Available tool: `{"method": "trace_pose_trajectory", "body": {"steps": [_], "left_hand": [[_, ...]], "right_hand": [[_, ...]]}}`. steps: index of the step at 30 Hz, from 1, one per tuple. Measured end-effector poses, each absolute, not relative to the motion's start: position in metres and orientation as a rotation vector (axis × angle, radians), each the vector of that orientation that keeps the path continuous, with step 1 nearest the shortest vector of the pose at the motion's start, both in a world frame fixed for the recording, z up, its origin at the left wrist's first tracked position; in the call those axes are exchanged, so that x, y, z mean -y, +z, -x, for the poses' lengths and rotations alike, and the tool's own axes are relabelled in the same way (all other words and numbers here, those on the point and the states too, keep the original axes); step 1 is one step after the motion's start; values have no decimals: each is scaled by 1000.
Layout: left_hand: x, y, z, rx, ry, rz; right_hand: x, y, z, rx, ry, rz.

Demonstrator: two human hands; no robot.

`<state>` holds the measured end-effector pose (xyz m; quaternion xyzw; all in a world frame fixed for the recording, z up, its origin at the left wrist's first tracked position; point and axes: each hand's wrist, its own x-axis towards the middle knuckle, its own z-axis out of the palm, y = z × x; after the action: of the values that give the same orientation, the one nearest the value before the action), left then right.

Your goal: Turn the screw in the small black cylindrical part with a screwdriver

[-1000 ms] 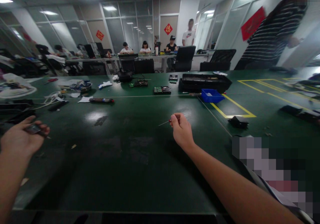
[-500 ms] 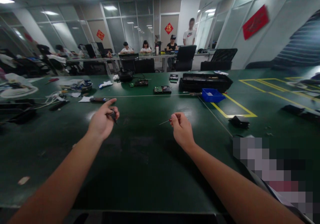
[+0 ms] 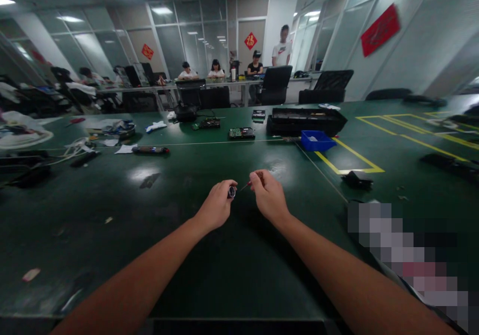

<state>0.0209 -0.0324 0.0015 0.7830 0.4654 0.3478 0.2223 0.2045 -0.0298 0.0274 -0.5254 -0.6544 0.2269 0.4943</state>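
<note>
Above the green table, my left hand (image 3: 216,206) is closed around a small dark round cylinder (image 3: 231,192). Its ring-like, silvery end faces me, while the rest is hidden by my fingers. My right hand (image 3: 270,195) pinches a thin red-handled screwdriver (image 3: 246,185) with a fine metal shaft. That shaft points left and toward the cylinder's end, with a small gap seeming to lie between them. Both hands are close together near the table's middle.
Beyond my hands are a circuit board (image 3: 241,133), a long black casing (image 3: 307,122) and a blue bin (image 3: 317,141). A dark cylindrical tool (image 3: 149,150) lies to the left. At the right sits a black block (image 3: 357,179). People sit at a far table.
My left hand has swung right and slightly down, bringing the dark cylinder beside the screwdriver; its extended index finger has curled in. My right hand has stayed nearly in place.
</note>
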Motion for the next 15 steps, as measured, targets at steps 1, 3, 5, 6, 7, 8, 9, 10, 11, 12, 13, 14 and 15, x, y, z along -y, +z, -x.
{"method": "trace_pose_trajectory", "body": {"steps": [1, 3, 5, 6, 7, 8, 9, 10, 11, 12, 13, 14, 15], "left_hand": [[31, 1, -17, -1277, 929, -2183], [28, 1, -11, -1262, 896, -2196], [25, 2, -7, -1252, 917, -2167], [23, 2, -6, -1262, 945, -2139], [22, 2, -4, -1284, 971, -2109], [21, 2, -3, -1312, 991, -2081], [20, 1, -1, -1341, 1006, -2061], [19, 1, 0, -1361, 1015, -2051], [18, 1, 1, -1371, 1020, -2053], [18, 1, 2, -1372, 1020, -2061], [18, 2, 2, -1368, 1019, -2070], [19, 2, 3, -1360, 1015, -2077], [19, 2, 3, -1350, 1010, -2083]], "right_hand": [[31, 29, -205, 1589, 536, 1285], [32, 33, -205, 1576, 521, 1287], [34, 35, -205, 1534, 532, 1257], [34, 35, -205, 1501, 547, 1230], [35, 35, -205, 1462, 565, 1201], [35, 35, -205, 1425, 587, 1171], [35, 34, -205, 1393, 609, 1144], [36, 34, -205, 1370, 628, 1122], [35, 33, -205, 1359, 642, 1105], [35, 33, -204, 1358, 653, 1092], [35, 32, -204, 1365, 662, 1082], [35, 31, -204, 1375, 666, 1079], [34, 30, -203, 1385, 666, 1084]]}}
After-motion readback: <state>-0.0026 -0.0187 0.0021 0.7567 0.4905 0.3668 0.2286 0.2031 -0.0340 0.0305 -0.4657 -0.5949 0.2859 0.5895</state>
